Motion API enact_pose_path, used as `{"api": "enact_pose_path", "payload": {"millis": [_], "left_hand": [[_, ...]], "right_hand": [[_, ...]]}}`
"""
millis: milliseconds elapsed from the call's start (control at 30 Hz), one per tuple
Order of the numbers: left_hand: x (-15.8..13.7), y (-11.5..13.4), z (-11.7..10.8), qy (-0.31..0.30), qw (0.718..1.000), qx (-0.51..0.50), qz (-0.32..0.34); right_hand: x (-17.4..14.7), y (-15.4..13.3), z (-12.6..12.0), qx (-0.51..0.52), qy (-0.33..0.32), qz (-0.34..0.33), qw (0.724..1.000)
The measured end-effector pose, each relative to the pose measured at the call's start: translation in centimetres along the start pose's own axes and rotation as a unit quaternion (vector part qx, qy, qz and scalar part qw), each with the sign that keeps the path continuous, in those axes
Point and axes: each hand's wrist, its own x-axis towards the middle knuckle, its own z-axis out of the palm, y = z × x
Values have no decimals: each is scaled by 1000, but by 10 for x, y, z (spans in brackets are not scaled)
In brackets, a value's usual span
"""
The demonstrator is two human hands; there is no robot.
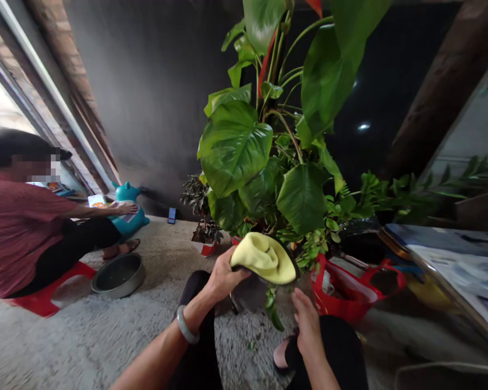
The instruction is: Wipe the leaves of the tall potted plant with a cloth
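Observation:
My left hand [220, 276] is closed on the left end of a yellow cloth [264, 259] with a dark edge, which is bunched and folded over. A pale bangle circles my left wrist. Below and to the right of the cloth, my right hand [307, 317] has its fingers stretched out and holds nothing that I can see. Between the hands, a small leafy sprig [273, 311] hangs under the cloth. Right behind the cloth stands a tall potted plant with big glossy leaves [236, 146]; its pot is mostly hidden.
A red bag [341, 298] sits at my right, by a cluttered table [451, 265]. To the left, a person [24, 227] on a red stool [61, 287] rests a hand on a teal animal figure [132, 219]. A metal basin [117, 276], small potted plant [205, 230] and phone [171, 215] stand nearby.

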Motion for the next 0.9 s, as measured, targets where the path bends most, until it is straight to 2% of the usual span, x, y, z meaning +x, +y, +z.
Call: {"api": "enact_pose_path", "payload": {"millis": [33,100,200,267,333,533,633,800,900], "left_hand": [[1,-2,8,37,998,-44,-30],[-1,-5,28,48,984,-147,-91],[-12,-4,60,-24,958,-256,-130],[-20,-3,77,-68,951,-276,-118],[-26,-4,87,-82,952,-271,-119],[-26,-18,95,-56,937,-277,-206],[-24,-23,97,-67,930,-280,-228],[-24,-35,99,-71,928,-274,-241],[-22,-42,102,-23,938,-270,-216]], "right_hand": [[-6,-10,2,-17,18,-8,1000],[-24,-29,9,-44,-24,-21,999],[-52,-43,20,-38,-127,-1,991],[-65,-42,22,-21,-129,39,991],[-72,-37,21,-7,-99,68,993],[-79,-38,17,-7,-69,91,993],[-79,-41,15,-23,-82,103,991],[-71,-36,11,-24,-111,165,980],[-70,-32,13,-65,-122,109,984]]}}
